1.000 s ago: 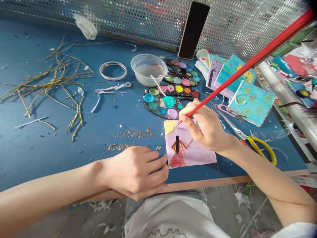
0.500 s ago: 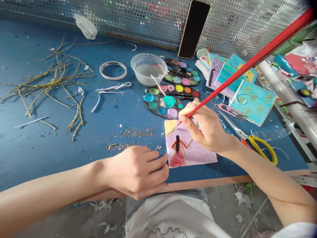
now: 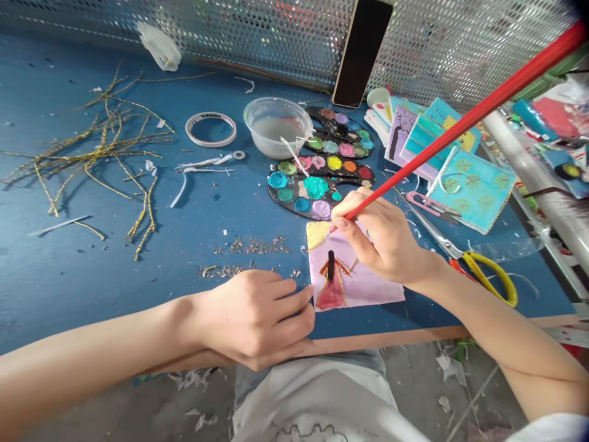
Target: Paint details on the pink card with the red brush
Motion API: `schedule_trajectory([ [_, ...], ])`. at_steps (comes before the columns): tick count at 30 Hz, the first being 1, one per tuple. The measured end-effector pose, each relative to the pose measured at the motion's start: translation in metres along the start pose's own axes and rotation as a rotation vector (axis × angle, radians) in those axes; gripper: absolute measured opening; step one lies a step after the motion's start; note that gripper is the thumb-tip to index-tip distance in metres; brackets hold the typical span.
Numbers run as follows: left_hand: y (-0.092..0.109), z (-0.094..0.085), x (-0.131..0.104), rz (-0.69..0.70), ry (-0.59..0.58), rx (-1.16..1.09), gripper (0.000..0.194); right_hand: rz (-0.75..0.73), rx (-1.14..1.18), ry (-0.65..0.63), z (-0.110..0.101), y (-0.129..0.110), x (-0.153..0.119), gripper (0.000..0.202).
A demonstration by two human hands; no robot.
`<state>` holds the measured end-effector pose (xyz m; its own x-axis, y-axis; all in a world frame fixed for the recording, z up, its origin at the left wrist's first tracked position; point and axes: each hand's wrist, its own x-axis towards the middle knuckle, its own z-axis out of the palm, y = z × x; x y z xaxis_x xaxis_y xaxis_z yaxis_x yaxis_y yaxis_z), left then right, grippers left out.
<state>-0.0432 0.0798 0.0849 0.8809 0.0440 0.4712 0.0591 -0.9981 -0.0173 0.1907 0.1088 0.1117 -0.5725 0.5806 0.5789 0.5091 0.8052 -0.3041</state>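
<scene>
My right hand (image 3: 381, 236) is closed in a pinch round a red-handled paintbrush (image 3: 442, 144), low on its shaft. The brush's tip is over the top of a small painted card (image 3: 372, 288), close to its yellow corner. The card is lilac, with a figure in a red dress edged in gold cord. My left hand (image 3: 260, 316) rests at the table's front edge, fingers loosely bent and a little apart, fingertips at the card's left edge; its thumb is hidden. Just beyond the card lies a black paint palette (image 3: 301, 205) with several colours.
A second palette (image 3: 356, 132) lies behind, beside a plastic bowl (image 3: 276, 126) of cloudy water. Scissors (image 3: 488, 273), a pink clip (image 3: 430, 205) and painted cards (image 3: 478, 190) are at right. Left are gold cords (image 3: 99, 150) and a tape roll (image 3: 210, 130). A phone (image 3: 362, 55) leans on the mesh.
The view has shifted very slightly. Both hands, the brush and the card keep nearly the same places.
</scene>
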Motion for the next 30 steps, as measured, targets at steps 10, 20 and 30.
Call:
schedule_trajectory([
  [10,0.000,-0.002,0.003,0.006,0.008,0.019,0.026,-0.011,0.035,0.000,0.001,-0.004,0.002,0.011],
  [20,0.000,-0.001,0.001,-0.001,0.016,-0.002,0.028,0.120,0.012,0.149,-0.017,0.006,0.004,0.013],
  [30,0.000,-0.002,0.000,-0.019,0.037,-0.023,0.025,0.150,-0.371,0.272,-0.035,0.093,0.013,0.018],
])
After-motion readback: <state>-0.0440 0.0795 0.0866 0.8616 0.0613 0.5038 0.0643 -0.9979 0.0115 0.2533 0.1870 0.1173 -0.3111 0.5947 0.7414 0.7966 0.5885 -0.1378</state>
